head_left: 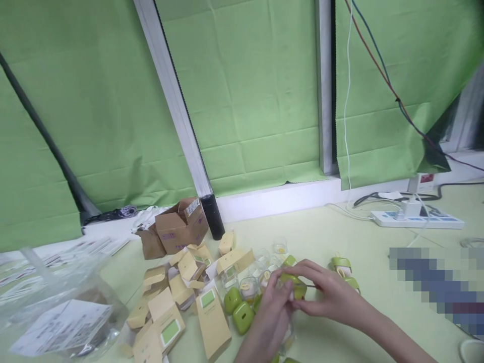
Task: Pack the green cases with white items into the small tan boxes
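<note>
Near the lower middle, my right hand (pixel 327 292) grips a small green case (pixel 298 288) between thumb and fingers. Against the case's left side is my left hand (pixel 270 312), its fingers bent and also holding it. More green cases (pixel 243 317) lie left of my hands, beside small clear plastic cases (pixel 248 288). Two green-and-white pieces (pixel 342 264) rest right of my right hand. A clear item below my hands is partly hidden by my left wrist.
Opened tan boxes (pixel 214 322) are piled at left centre. Behind them stand a brown carton (pixel 181 227) and a black cylinder (pixel 213 217). A plastic bag (pixel 102 297) lies at left, a power strip (pixel 419 220) at right. Cables hang before green curtains (pixel 257 91).
</note>
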`<state>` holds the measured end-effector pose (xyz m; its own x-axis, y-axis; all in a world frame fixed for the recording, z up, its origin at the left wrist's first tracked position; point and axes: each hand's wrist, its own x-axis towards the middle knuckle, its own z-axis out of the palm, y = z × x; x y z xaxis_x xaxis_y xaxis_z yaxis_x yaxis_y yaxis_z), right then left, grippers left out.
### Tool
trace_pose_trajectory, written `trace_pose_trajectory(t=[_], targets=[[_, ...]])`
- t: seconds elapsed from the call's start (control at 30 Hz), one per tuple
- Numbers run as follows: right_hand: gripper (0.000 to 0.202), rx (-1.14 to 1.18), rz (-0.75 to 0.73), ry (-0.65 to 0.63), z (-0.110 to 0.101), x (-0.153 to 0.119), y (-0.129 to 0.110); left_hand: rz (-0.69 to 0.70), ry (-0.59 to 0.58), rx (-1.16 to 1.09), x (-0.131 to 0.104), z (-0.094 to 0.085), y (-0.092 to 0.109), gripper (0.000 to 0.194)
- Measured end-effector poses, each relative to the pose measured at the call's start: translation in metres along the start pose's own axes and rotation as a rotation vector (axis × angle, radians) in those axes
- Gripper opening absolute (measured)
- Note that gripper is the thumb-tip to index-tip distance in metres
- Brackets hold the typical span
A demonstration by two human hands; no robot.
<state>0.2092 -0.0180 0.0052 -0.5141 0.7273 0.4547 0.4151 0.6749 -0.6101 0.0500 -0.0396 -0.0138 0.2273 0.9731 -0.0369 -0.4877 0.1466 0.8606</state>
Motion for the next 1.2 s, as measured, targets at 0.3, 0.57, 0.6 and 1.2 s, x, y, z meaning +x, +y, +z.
trace_pose_trajectory(t=[0.3, 0.57, 0.6, 1.2], targets=[[0.050, -0.068, -0.139, 0.110, 0.008, -0.009, 0.007, -0.030, -0.063, 0.259, -0.004, 0.002, 0.009, 0.078], [0.059, -0.287, -0.151, 0.153, 0.024, -0.013, 0.008, 0.021, 0.045, 0.149, 0.000, 0.002, -0.004, 0.087], [0.059, -0.274, -0.146, 0.146, 0.024, -0.013, 0.007, 0.028, 0.054, 0.148, 0.000, 0.002, -0.005, 0.088], [0.034, -0.028, 0.182, 0.317, -0.016, -0.002, 0.027, 0.184, 0.021, 0.668, 0.020, -0.036, 0.030, 0.048]])
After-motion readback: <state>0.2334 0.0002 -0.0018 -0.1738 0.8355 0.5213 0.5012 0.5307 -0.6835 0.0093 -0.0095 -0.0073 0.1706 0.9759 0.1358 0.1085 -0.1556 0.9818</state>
